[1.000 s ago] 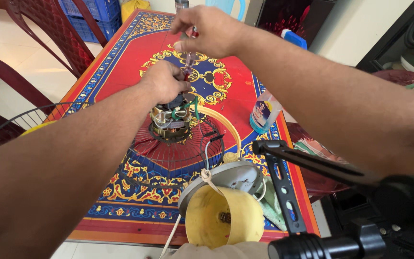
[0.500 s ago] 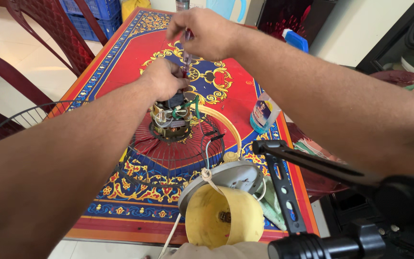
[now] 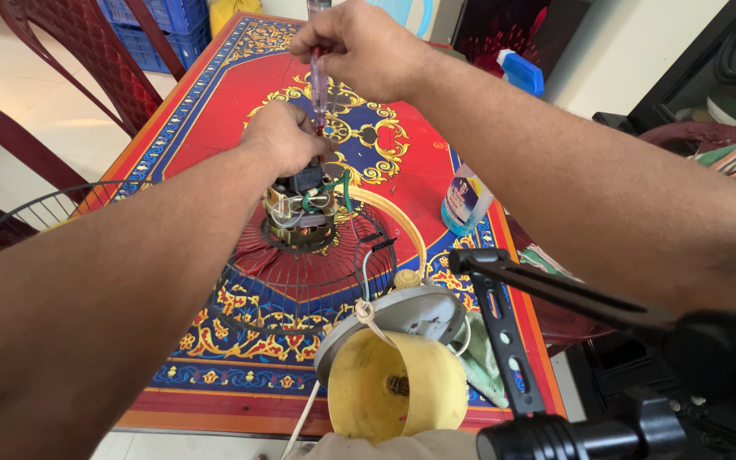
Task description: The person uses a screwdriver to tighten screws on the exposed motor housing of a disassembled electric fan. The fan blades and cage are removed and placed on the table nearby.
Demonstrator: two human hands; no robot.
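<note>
My right hand held the screwdriver closed-grip, long axis near vertical, tip down at 6 o'clock into the fan motor. Left hand clamped the motor top, nearer. Motor sat on the wire guard, mid-surface.

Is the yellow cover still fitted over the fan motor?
No, the yellow cover lies off near the table edge, and the fan motor stands bare under the left hand.
</note>
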